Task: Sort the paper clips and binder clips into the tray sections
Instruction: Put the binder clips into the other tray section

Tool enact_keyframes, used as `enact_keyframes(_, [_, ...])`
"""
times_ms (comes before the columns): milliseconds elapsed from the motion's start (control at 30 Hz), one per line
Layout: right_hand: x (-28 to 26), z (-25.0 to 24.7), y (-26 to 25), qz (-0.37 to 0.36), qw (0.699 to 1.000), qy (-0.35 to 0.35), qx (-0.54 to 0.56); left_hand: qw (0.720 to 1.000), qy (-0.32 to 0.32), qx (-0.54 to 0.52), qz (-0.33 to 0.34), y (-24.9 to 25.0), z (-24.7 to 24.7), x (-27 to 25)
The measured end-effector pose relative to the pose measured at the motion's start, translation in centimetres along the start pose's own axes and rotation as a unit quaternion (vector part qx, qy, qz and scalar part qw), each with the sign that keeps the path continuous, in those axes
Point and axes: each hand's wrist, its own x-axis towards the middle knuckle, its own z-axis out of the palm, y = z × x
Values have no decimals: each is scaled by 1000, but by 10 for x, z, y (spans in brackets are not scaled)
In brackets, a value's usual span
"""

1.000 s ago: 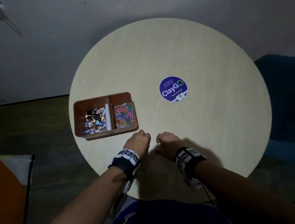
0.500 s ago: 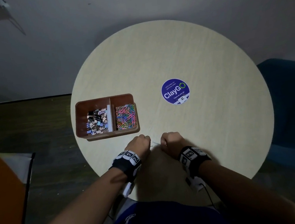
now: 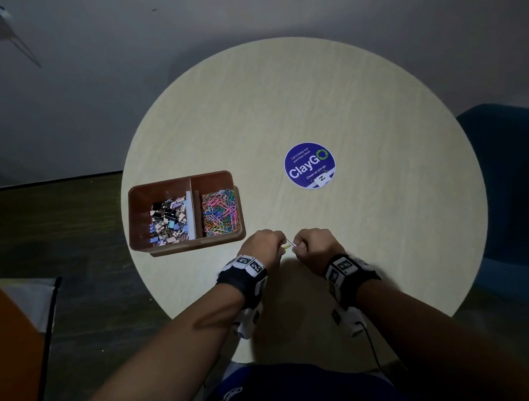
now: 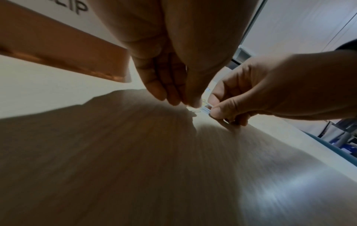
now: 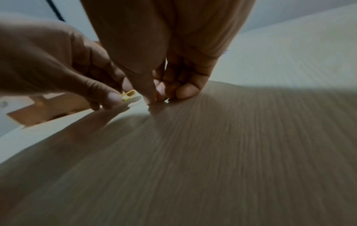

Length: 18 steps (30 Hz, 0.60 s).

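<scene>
A brown two-section tray (image 3: 136,211) sits at the table's left; binder clips (image 3: 169,220) fill its left section and coloured paper clips (image 3: 219,212) its right. Just in front of the tray my two hands meet fingertip to fingertip, low over the table. My left hand (image 3: 281,246) pinches a yellow paper clip (image 5: 129,94) between thumb and forefinger. My right hand (image 3: 296,247) pinches a pale paper clip (image 4: 205,108) the same way. The two clips (image 3: 289,244) touch between the hands; I cannot tell whether they are linked.
The round pale wooden table (image 3: 344,103) carries a blue ClayGO sticker (image 3: 309,165) right of centre. A blue chair (image 3: 518,197) stands off the table's right edge. An orange surface (image 3: 9,366) lies at the lower left.
Both hands have stayed in front of the tray. A clip that was hidden between the fists a second ago now shows between the fingertips.
</scene>
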Motion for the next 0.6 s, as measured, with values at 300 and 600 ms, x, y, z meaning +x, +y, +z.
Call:
enact_keyframes(300, [5, 10, -1, 13, 999, 9, -41, 999, 31, 27, -16, 12, 4, 2])
enact_keyframes(600, [2, -8, 14, 60, 991, 65, 102, 996, 47, -69, -27, 3, 3, 0])
